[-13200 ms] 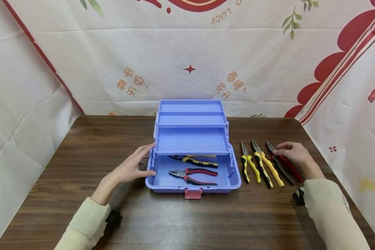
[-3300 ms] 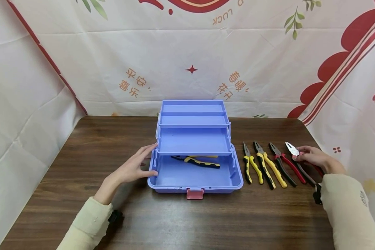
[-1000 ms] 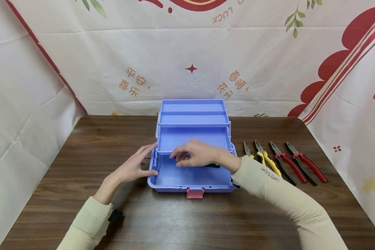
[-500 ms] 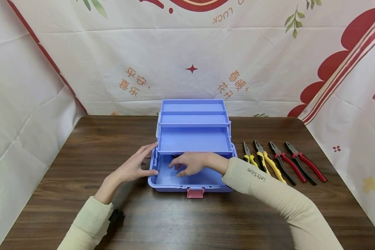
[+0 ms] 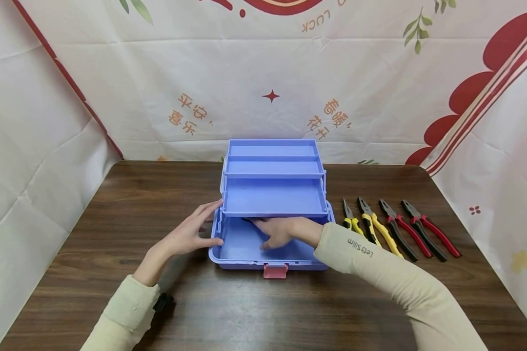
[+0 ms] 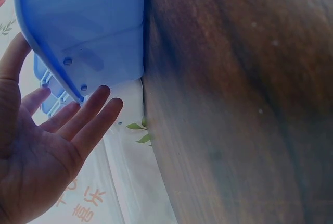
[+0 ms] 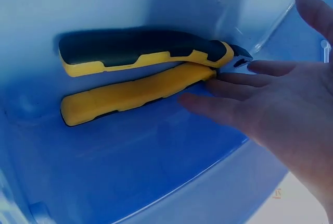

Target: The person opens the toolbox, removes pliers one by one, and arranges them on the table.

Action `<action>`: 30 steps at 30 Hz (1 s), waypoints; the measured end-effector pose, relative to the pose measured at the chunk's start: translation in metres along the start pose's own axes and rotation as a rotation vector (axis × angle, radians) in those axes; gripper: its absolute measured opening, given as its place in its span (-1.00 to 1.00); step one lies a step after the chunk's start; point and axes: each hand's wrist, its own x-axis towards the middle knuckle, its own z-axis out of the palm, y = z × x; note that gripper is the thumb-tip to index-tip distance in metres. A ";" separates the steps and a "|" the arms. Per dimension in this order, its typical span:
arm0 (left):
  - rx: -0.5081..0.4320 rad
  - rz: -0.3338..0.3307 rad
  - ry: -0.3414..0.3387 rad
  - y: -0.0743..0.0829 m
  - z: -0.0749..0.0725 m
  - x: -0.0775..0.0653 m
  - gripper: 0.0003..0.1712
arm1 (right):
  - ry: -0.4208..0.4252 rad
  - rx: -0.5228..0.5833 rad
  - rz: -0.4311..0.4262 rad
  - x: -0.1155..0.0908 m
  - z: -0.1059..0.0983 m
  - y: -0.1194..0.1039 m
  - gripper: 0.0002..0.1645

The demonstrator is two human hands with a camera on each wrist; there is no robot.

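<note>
A blue toolbox (image 5: 241, 258) stands unfolded at the table's middle, its stepped trays (image 5: 275, 197) raised behind the bottom bin. My left hand (image 5: 186, 234) rests at its left side, thumb and fingertips at the rim; the left wrist view shows the fingers spread. My right hand (image 5: 281, 231) reaches into the bin beneath the lowest tray. There, in the right wrist view, lie yellow-and-black pliers (image 7: 135, 91). Straight fingers of the right hand (image 7: 281, 94) lie against the pliers near the pivot, thumb apart. The tray and hand hide most of these pliers in the head view.
Right of the toolbox several pliers lie in a row: yellow-handled needle-nose pliers (image 5: 349, 214), yellow-and-black pliers (image 5: 382, 229), and two red-and-black pairs, the inner pliers (image 5: 399, 226) and outer pliers (image 5: 430, 226). A red latch (image 5: 275, 271) hangs at the toolbox front. A printed cloth (image 5: 158, 73) stands behind.
Red-and-black pliers left the bin and now lie at the row's right end. My right hand then came back into the bin, reaching deeper under the tray. My left hand stayed put.
</note>
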 end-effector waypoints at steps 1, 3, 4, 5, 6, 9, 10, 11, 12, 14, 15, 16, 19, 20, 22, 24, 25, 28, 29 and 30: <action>0.003 -0.003 0.000 -0.002 0.000 0.000 0.01 | 0.002 -0.004 0.004 0.000 0.000 0.000 -0.08; 0.006 -0.006 0.000 -0.005 0.000 0.001 0.01 | 0.011 -0.013 0.005 0.000 0.000 0.000 -0.09; 0.007 -0.005 0.001 -0.005 0.000 0.001 0.01 | 0.014 -0.022 0.002 0.000 0.000 0.000 -0.11; 0.007 -0.004 0.003 -0.005 0.000 0.001 0.01 | 0.014 -0.035 0.000 0.000 0.000 0.000 -0.12; 0.005 -0.002 0.003 -0.005 0.000 0.001 0.01 | 0.015 -0.048 -0.002 0.000 0.000 0.000 -0.13; 0.010 0.002 0.006 -0.005 0.000 0.000 0.01 | 0.008 -0.073 -0.009 0.000 0.001 -0.001 -0.18; 0.011 0.003 0.006 -0.005 0.000 0.000 0.01 | 0.007 -0.076 -0.012 0.000 0.001 -0.001 -0.19; 0.011 0.002 0.006 -0.005 0.000 -0.001 0.01 | 0.008 -0.078 -0.018 0.000 0.001 -0.001 -0.21; 0.011 0.001 0.005 -0.005 -0.001 -0.001 0.01 | 0.009 -0.078 -0.025 -0.001 0.001 -0.001 -0.23; 0.013 -0.006 0.002 -0.005 -0.001 -0.001 0.02 | 0.015 -0.072 -0.046 -0.001 0.001 -0.002 -0.27; 0.013 -0.008 0.001 -0.005 -0.001 -0.001 0.02 | 0.021 -0.065 -0.060 -0.001 0.000 -0.002 -0.30; 0.011 -0.012 0.000 -0.005 -0.001 -0.001 0.02 | 0.027 -0.056 -0.076 -0.001 0.000 -0.001 -0.32; 0.008 -0.018 0.000 -0.005 -0.001 -0.001 0.01 | 0.057 -0.015 -0.135 0.000 0.001 0.000 -0.42; 0.007 -0.017 0.001 -0.006 -0.001 -0.001 0.01 | 0.070 0.000 -0.158 0.001 0.002 0.001 -0.45; -0.007 -0.021 0.001 0.004 -0.003 -0.002 -0.01 | 0.096 0.044 -0.194 0.004 0.004 0.003 -0.50; -0.006 -0.013 0.002 0.005 -0.002 -0.002 -0.01 | 0.104 0.097 -0.197 0.007 0.007 0.005 -0.51; -0.004 -0.012 0.002 0.005 -0.002 -0.002 -0.02 | 0.102 0.122 -0.191 0.009 0.008 0.006 -0.51; 0.004 -0.009 0.006 0.000 0.000 -0.001 -0.01 | 0.085 0.172 -0.146 0.013 0.010 0.008 -0.47; 0.011 -0.010 0.006 -0.005 0.002 0.000 0.00 | 0.078 0.178 -0.134 0.013 0.010 0.008 -0.46; 0.011 -0.012 0.006 -0.005 0.002 0.000 0.01 | 0.071 0.180 -0.123 0.014 0.010 0.008 -0.45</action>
